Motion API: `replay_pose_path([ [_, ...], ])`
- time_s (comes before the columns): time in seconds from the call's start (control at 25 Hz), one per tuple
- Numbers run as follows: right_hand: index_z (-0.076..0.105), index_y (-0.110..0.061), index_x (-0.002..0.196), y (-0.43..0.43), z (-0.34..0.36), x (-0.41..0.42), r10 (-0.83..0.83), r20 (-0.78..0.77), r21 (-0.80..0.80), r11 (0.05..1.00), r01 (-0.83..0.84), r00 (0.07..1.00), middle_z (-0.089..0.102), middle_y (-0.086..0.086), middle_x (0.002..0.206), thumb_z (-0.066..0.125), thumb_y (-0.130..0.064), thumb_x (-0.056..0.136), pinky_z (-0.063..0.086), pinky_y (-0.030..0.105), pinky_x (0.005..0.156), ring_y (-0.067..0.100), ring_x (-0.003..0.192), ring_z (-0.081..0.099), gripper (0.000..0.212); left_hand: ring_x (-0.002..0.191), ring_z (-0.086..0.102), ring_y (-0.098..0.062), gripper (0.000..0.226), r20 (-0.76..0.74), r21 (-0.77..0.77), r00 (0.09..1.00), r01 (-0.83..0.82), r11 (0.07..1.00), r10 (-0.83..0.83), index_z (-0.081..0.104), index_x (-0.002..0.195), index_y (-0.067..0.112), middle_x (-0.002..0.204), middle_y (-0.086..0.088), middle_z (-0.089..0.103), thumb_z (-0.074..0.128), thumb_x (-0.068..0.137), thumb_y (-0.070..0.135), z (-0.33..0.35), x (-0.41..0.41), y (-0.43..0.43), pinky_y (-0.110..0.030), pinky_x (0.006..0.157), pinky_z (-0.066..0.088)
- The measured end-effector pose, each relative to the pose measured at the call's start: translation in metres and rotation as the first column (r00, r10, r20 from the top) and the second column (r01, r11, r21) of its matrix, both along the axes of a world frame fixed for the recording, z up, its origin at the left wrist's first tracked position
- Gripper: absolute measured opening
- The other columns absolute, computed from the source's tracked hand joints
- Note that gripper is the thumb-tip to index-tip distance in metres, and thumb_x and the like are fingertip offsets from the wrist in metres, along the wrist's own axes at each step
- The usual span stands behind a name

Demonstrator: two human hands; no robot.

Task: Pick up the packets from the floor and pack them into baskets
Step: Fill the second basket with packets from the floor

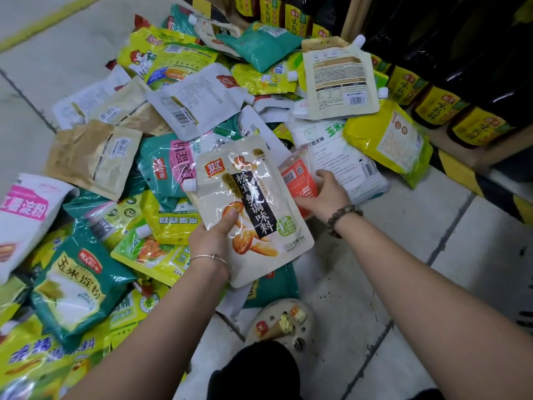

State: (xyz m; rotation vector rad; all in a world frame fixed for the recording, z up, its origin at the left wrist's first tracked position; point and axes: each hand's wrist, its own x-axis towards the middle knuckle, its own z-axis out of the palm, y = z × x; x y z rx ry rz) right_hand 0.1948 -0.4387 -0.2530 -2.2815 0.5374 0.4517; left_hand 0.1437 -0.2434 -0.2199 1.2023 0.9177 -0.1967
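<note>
Left hand (215, 235) holds a cream-white plastic spouted pouch with a mushroom picture and a black label strip (253, 203) above the heap, tilted, spout toward the left. The thumb is pressed on the front near the lower edge; the other fingers are behind the pouch and hidden. Right hand (328, 192) is on a small orange-red flat packet with a barcode (298, 177), just right of the pouch. The thumb is over its upper edge and the fingers are curled under its lower edge, so it's a pinch grip, fingertips mostly out of sight. The pouch covers the packet's left part. The orange packet lies against a white bag with green print (346, 151) at the edge of the pile of mixed yellow, teal, white and tan packets (115, 157) spread over the pale tiled floor (432, 255). The pile runs off the frame at left and bottom; near-left packets are blurred, print unreadable. Dark bottles with yellow labels (438, 105) sit on a low shelf top right, tops cut off. A beige clog with charms (284, 321) is partly hidden under dark clothing.
</note>
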Motion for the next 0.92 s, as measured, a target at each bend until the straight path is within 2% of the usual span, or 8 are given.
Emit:
replay_pose_path([
  [0.08, 0.054, -0.020, 0.112, 0.010, -0.007, 0.000, 0.060, -0.067, -0.099, 0.993, -0.066, 0.996, 0.063, 0.007, 0.114, 0.069, -0.054, 0.075, 0.046, 0.041, 0.094, 0.026, 0.102, 0.059, 0.052, 0.065, 0.062, -0.025, 0.009, 0.008, 0.014, 1.000, 0.009, 1.000, -0.009, 0.064, 0.086, 0.017, 0.081, -0.009, 0.066, 0.069, 0.081, 0.010, -0.001, -0.001, 0.002, -0.037, 0.068, 0.052],
  [0.16, 0.059, -0.022, 0.096, 0.011, -0.009, -0.002, 0.064, -0.093, -0.023, 0.998, -0.066, 0.994, 0.066, 0.005, 0.100, 0.066, -0.049, 0.081, 0.046, 0.031, 0.082, 0.022, 0.086, 0.059, 0.032, 0.065, 0.061, -0.025, 0.009, 0.004, 0.016, 1.000, 0.007, 1.000, -0.008, 0.063, 0.086, 0.016, 0.082, -0.010, 0.066, 0.069, 0.081, 0.010, -0.003, -0.001, 0.004, -0.036, 0.068, 0.051],
  [0.32, 0.062, -0.017, 0.106, -0.001, -0.007, -0.020, -0.099, -0.044, 0.240, 0.965, 0.107, 0.994, 0.064, 0.000, 0.094, 0.069, -0.026, 0.084, 0.050, 0.034, 0.083, 0.020, 0.088, 0.061, 0.025, 0.053, 0.062, -0.019, 0.009, -0.001, 0.012, 1.000, 0.008, 1.000, -0.008, 0.063, 0.086, 0.016, 0.072, -0.004, 0.068, 0.069, 0.081, 0.013, -0.006, 0.000, 0.007, -0.028, 0.057, 0.051],
  [0.4, 0.062, -0.017, 0.105, -0.010, 0.010, -0.021, -0.255, -0.021, 0.406, 0.881, 0.242, 0.967, 0.067, 0.001, 0.094, 0.064, -0.014, 0.087, 0.053, 0.033, 0.076, 0.017, 0.081, 0.064, 0.018, 0.055, 0.064, -0.019, 0.010, 0.003, 0.005, 1.000, 0.009, 1.000, -0.009, 0.064, 0.089, 0.015, 0.078, -0.006, 0.068, 0.069, 0.081, 0.014, -0.009, 0.001, 0.007, -0.027, 0.055, 0.050],
  [0.56, 0.062, -0.015, 0.083, -0.025, 0.064, -0.009, -0.564, 0.074, 0.652, 0.651, 0.388, 0.823, 0.065, -0.010, 0.056, 0.059, -0.001, 0.087, 0.051, 0.017, 0.051, 0.002, 0.050, 0.062, 0.016, 0.074, 0.066, -0.028, 0.032, 0.025, -0.078, 0.998, 0.052, 0.996, -0.050, 0.065, 0.109, 0.011, 0.099, -0.011, 0.070, 0.071, 0.079, 0.020, 0.002, 0.018, 0.003, -0.040, 0.072, 0.054],
  [0.76, 0.063, -0.011, 0.076, -0.019, 0.141, 0.000, -0.644, 0.268, 0.633, 0.678, 0.373, 0.716, 0.070, 0.010, 0.086, 0.065, -0.009, 0.085, 0.055, 0.045, 0.080, 0.032, 0.084, 0.068, 0.009, 0.060, 0.067, -0.019, 0.019, 0.302, 0.023, 0.945, 0.127, 0.992, -0.128, 0.067, 0.097, 0.011, 0.075, 0.001, 0.072, 0.070, 0.079, 0.017, 0.077, 0.059, -0.007, -0.034, 0.062, 0.057],
  [0.84, 0.062, -0.012, 0.075, -0.023, 0.183, 0.002, -0.655, 0.315, 0.647, 0.678, 0.350, 0.687, 0.071, 0.009, 0.087, 0.067, -0.012, 0.084, 0.056, 0.043, 0.077, 0.029, 0.083, 0.069, 0.010, 0.082, 0.069, -0.032, 0.047, 0.395, 0.051, 0.908, 0.133, 0.990, -0.142, 0.066, 0.108, 0.009, 0.097, -0.008, 0.072, 0.078, 0.065, 0.025, 0.113, 0.070, -0.009, -0.051, 0.078, 0.055],
  [0.92, 0.061, -0.021, 0.073, -0.031, 0.233, -0.001, -0.655, 0.354, 0.689, 0.665, 0.288, 0.667, 0.068, -0.001, 0.078, 0.068, -0.011, 0.084, 0.057, 0.034, 0.071, 0.018, 0.073, 0.067, 0.017, 0.086, 0.068, -0.033, 0.054, 0.441, 0.037, 0.885, 0.144, 0.989, -0.145, 0.066, 0.110, 0.010, 0.099, -0.007, 0.072, 0.079, 0.061, 0.027, 0.153, 0.071, -0.016, -0.055, 0.081, 0.053],
])
